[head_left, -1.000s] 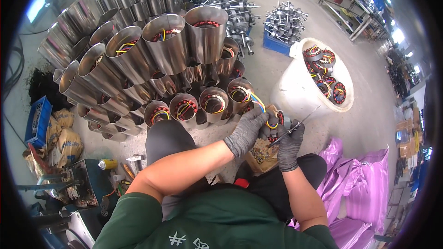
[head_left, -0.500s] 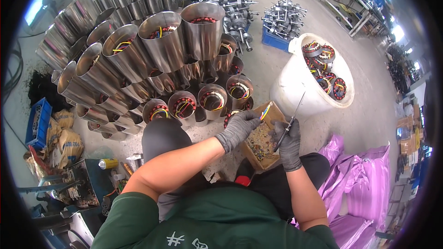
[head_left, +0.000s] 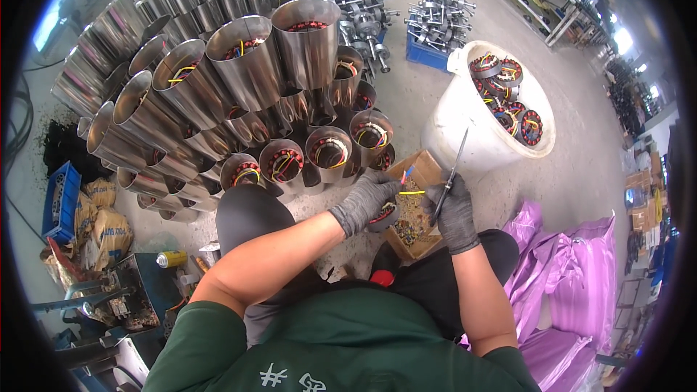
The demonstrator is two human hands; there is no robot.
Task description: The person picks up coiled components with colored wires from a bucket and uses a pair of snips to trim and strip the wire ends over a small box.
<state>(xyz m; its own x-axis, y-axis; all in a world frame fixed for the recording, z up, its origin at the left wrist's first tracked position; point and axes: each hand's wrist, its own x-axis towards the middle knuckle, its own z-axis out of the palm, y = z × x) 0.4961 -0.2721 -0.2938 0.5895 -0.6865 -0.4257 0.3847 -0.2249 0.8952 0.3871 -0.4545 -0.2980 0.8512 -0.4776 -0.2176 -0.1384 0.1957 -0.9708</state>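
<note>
My left hand (head_left: 363, 199), in a grey glove, is closed around the coloured lead wires of a motor stator. That stator (head_left: 385, 215), ring-shaped with red windings, shows just below the hand and is partly covered by it. A yellow wire (head_left: 412, 192) sticks out toward my right hand; red and blue wire ends (head_left: 408, 172) point up. My gloved right hand (head_left: 454, 210) is wrapped round a long thin metal tool (head_left: 457, 163) with its narrow end up; its exact kind is unclear. Below both hands stands a cardboard box (head_left: 421, 167) holding many small coloured scraps.
Stacked steel cylinders (head_left: 308, 36), several with stators inside, fill the left. A white bucket (head_left: 450, 116) of stators stands to the right. Blue crates with metal rotors (head_left: 439, 18) lie beyond. Purple sacks (head_left: 581, 283) sit at the near right, a blue crate (head_left: 62, 199) at left.
The stator has come nearer to me, from beyond my left hand to below it. The wires have spread, with the yellow one now pointing at my right hand. My view has shifted slightly.
</note>
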